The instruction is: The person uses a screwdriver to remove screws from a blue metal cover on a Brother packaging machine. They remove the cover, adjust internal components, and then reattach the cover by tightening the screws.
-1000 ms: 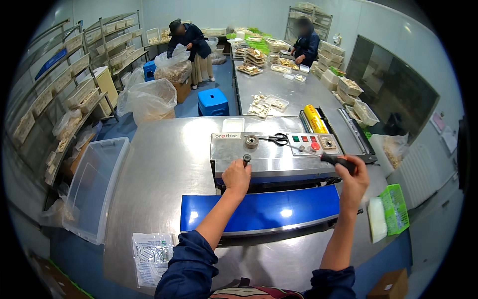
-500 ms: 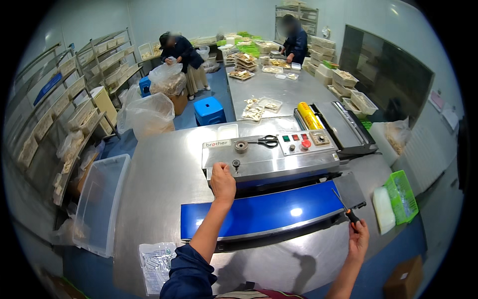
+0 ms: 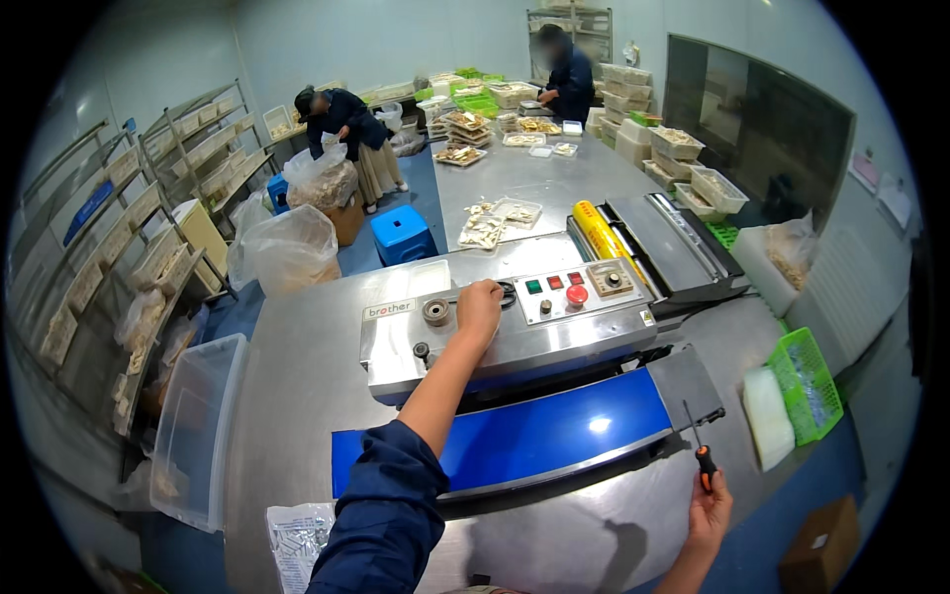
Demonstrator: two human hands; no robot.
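My left hand point(image 3: 479, 309) is closed at the black handles of the scissors point(image 3: 509, 294), which lie on top of a stainless-steel sealing machine point(image 3: 495, 342). The hand covers most of the scissors. My right hand point(image 3: 709, 507) grips a screwdriver point(image 3: 705, 463) by its orange and black handle, its thin shaft pointing up and away over the right end of the blue conveyor belt point(image 3: 544, 431). Beside my left hand a round metal spool point(image 3: 435, 312) and a black knob point(image 3: 423, 350) sit on the machine. Its control panel point(image 3: 579, 293) has a red button.
A yellow roll point(image 3: 602, 233) is mounted on a wrapping device behind the machine. At the right stands a green basket point(image 3: 807, 384); a clear bin point(image 3: 201, 436) is at the left. A printed plastic bag point(image 3: 297, 540) lies near. Two people work farther back.
My left hand has moved right and away from the machine's front edge to the scissors. The screwdriver stays in my right hand, now more upright. The whole view has shifted slightly.
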